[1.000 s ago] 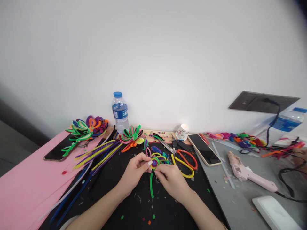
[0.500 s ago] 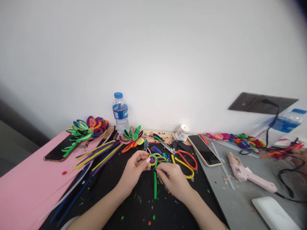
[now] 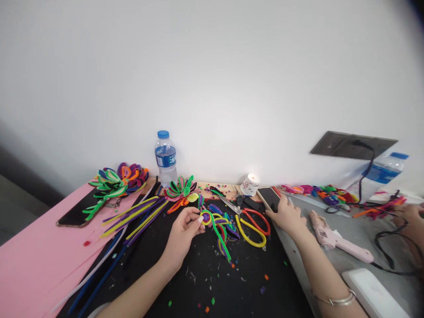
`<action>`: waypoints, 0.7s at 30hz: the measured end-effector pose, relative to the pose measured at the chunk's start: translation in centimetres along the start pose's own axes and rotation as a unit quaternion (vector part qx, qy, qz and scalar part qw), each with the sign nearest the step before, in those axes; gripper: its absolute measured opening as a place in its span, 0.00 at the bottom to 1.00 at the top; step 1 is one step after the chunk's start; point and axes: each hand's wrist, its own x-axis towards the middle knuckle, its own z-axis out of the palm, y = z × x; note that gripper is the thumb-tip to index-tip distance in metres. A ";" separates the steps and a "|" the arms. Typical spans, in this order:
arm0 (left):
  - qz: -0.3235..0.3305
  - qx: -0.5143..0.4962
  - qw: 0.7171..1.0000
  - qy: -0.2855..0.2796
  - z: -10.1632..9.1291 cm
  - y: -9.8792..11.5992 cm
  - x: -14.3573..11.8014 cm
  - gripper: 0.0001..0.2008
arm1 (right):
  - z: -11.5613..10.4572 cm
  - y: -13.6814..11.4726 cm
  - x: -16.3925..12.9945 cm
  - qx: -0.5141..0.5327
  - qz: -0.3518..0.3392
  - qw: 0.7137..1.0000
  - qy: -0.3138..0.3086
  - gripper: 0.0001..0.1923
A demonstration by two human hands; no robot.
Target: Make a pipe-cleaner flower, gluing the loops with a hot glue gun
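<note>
Pipe-cleaner coil [image 3: 206, 217], yellow and purple, pinched between thumb and fingertips of left hand [image 3: 183, 234]; held just above black mat [image 3: 198, 287], at its centre. Green stem [image 3: 221, 236] trailing from coil down and to the right, lying across a small tangle of purple, red and yellow loops [image 3: 225, 227] on the mat.

Right hand [image 3: 287, 216] well apart from coil, resting palm-down on lower end of smartphone [image 3: 269, 197]; fingers loosely spread over the screen, gripping nothing. Silver bracelet [image 3: 334, 300] on right wrist.

Between the two hands: scissors with red and yellow handles [image 3: 253, 225], blades pointing up-left. Small white roll [image 3: 250, 184] just behind the scissors, near the wall. Pink hot-glue gun [image 3: 334, 240] just right of right hand on grey surface [image 3: 331, 265], black cord running off to the right. White flat object [image 3: 377, 296] at lower right, partly cut off.

Left of the mat: bundle of straight yellow and purple pipe cleaners [image 3: 135, 214], pink sheet [image 3: 33, 265], second dark phone [image 3: 77, 214] lying on it. Finished multicoloured pipe-cleaner flowers [image 3: 115, 179] behind, another one [image 3: 180, 189] beside water bottle [image 3: 165, 157] standing at the wall. Coloured scraps [image 3: 324, 192] along far right edge; second bottle [image 3: 380, 174] there, lying tilted. Another person's hand [image 3: 414, 216] at far right edge.
</note>
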 end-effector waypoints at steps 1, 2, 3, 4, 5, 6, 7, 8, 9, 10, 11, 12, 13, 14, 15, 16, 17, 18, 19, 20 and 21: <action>-0.001 0.000 1.000 -0.003 0.0 0.0 0.0 0.10 | 0.2 0.1 0.3 -0.002 0.000 1.000 -0.014 0.33; -0.002 0.002 1.000 -0.005 0.0 0.1 -0.1 0.10 | 0.3 0.2 0.6 0.000 0.002 1.000 -0.025 0.33; -0.002 0.004 1.000 -0.006 0.1 0.1 -0.1 0.10 | 0.5 0.3 0.9 0.004 0.005 0.999 -0.033 0.34; -0.002 0.006 1.000 -0.006 0.1 0.2 -0.1 0.11 | 0.6 0.3 1.2 0.008 0.008 0.999 -0.039 0.34; -0.002 0.009 1.000 -0.005 0.2 0.2 -0.1 0.11 | 0.7 0.4 1.5 0.013 0.011 0.999 -0.041 0.35; -0.003 0.011 1.000 -0.004 0.2 0.3 -0.1 0.11 | 0.8 0.4 1.8 0.015 0.015 0.999 -0.040 0.35; -0.005 0.012 1.000 -0.002 0.2 0.3 -0.1 0.12 | 0.9 0.4 2.0 0.016 0.020 0.999 -0.037 0.35; -0.006 0.013 1.000 -0.001 0.2 0.3 -0.1 0.12 | 0.9 0.4 2.2 0.017 0.026 0.999 -0.033 0.34; -0.007 0.013 1.000 -0.002 0.2 0.3 -0.1 0.12 | 1.0 0.3 2.3 0.017 0.033 0.999 -0.028 0.34; -0.008 0.012 1.000 -0.003 0.2 0.3 -0.1 0.12 | 1.1 0.3 2.4 0.017 0.039 0.999 -0.024 0.34; -0.008 0.011 1.000 -0.004 0.2 0.3 -0.1 0.12 | 1.1 0.2 2.4 0.018 0.041 0.999 -0.020 0.34; -0.008 0.009 1.000 -0.006 0.2 0.3 -0.1 0.12 | 1.2 0.2 2.4 0.019 0.040 0.999 -0.017 0.34; -0.007 0.007 1.000 -0.007 0.2 0.3 -0.1 0.11 | 1.2 0.3 2.4 0.021 0.036 0.999 -0.015 0.34; -0.008 0.006 1.000 -0.007 0.2 0.3 -0.1 0.11 | 1.3 0.5 2.3 0.023 0.030 0.999 -0.015 0.34; -0.008 0.006 1.000 -0.005 0.2 0.2 -0.1 0.11 | 1.3 0.8 2.2 0.026 0.018 0.999 -0.014 0.34; -0.009 0.007 1.000 -0.005 0.2 0.2 -0.1 0.11 | 1.3 1.3 2.1 0.032 -0.003 0.999 -0.010 0.34; -0.009 0.008 1.000 -0.004 0.2 0.2 -0.1 0.11 | 1.3 1.9 1.8 0.039 -0.031 0.999 -0.004 0.34; -0.009 0.008 1.000 -0.004 0.2 0.2 -0.1 0.11 | 1.3 2.7 1.5 0.048 -0.069 0.996 0.010 0.34; -0.008 0.008 1.000 -0.004 0.2 0.1 -0.1 0.11 | 1.2 3.5 1.1 0.057 -0.111 0.992 0.026 0.34; -0.006 0.008 1.000 -0.005 0.1 0.1 0.0 0.11 | 1.2 4.4 0.6 0.062 -0.144 0.987 0.045 0.34; -0.004 0.006 1.000 -0.006 0.1 0.0 0.0 0.11 | 1.1 5.2 0.0 0.060 -0.166 0.982 0.066 0.33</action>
